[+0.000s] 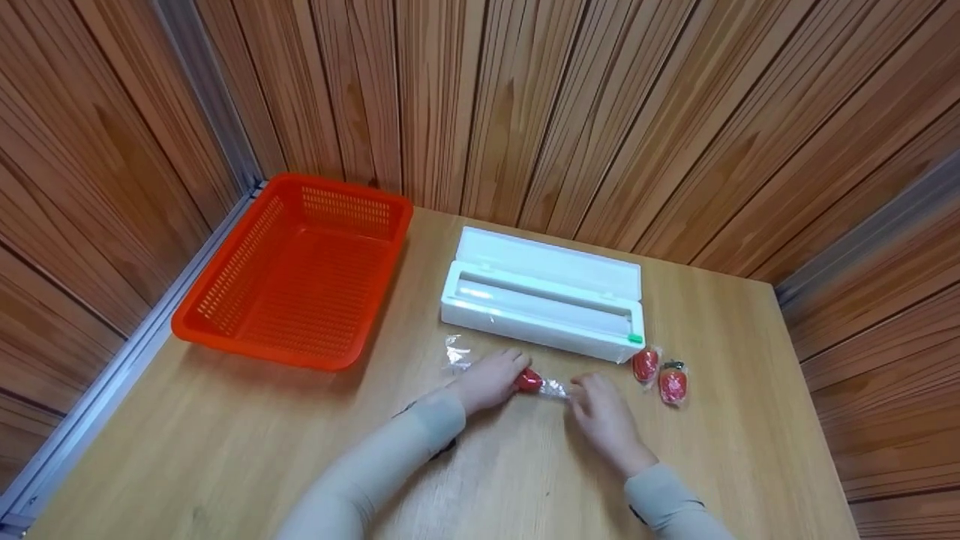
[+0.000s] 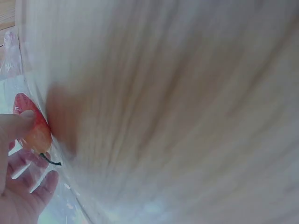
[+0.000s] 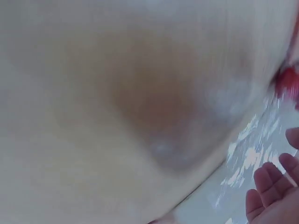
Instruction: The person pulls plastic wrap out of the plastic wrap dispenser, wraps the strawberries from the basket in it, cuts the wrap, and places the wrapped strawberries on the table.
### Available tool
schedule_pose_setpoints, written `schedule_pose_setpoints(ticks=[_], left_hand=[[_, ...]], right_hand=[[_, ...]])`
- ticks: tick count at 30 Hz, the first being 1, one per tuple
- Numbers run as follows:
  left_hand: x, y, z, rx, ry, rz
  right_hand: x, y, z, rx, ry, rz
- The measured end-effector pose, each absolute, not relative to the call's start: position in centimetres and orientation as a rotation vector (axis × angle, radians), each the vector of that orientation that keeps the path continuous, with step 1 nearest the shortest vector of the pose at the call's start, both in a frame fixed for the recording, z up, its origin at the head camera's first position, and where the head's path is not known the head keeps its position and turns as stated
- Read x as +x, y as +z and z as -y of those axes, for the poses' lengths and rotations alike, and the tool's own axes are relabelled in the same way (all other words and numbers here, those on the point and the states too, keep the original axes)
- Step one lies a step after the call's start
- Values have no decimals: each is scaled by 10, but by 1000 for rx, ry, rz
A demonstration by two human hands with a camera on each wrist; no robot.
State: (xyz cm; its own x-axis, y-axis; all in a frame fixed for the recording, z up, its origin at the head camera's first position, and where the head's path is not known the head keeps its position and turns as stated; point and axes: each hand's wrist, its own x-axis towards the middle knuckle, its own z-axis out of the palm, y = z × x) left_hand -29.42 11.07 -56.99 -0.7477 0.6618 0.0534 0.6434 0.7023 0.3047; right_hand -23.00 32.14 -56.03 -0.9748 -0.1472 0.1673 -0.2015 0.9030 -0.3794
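Observation:
A small red-orange fruit with a thin dark stem, like a pepper (image 2: 39, 135), lies in clear plastic film on the table. My left hand (image 1: 491, 381) holds it, the thumb across its side and the other fingers beyond it. A loose, crinkled end of film (image 1: 553, 388) runs from the fruit toward my right hand (image 1: 604, 416). In the right wrist view the fingers (image 3: 268, 186) of that hand are spread beside the film, with nothing visibly pinched. More film (image 1: 455, 351) lies flat left of my left hand.
Behind my hands stands a white box (image 1: 540, 335) with its lid raised, a film roll (image 1: 540, 304) inside and a green slider (image 1: 635, 338) at its right end. Two wrapped red fruits (image 1: 646, 365) (image 1: 673, 388) lie at its right. An orange basket (image 1: 292, 358) stands at the left.

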Motion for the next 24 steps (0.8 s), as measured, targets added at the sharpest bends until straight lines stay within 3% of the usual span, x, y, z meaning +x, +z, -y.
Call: schedule_pose_setpoints(ticks=[8,19,24], left_hand=[[-302,-568,-111,1056,433,-2832],[-307,-570,-120,907,521,-2801],[-309,-574,-120,956,554,-2861]], right_hand=[[-243,-577,-302,322,284,2940],[-254,-585,-309,228,391,2922],[-258,-586,-311,153,470,2965]])
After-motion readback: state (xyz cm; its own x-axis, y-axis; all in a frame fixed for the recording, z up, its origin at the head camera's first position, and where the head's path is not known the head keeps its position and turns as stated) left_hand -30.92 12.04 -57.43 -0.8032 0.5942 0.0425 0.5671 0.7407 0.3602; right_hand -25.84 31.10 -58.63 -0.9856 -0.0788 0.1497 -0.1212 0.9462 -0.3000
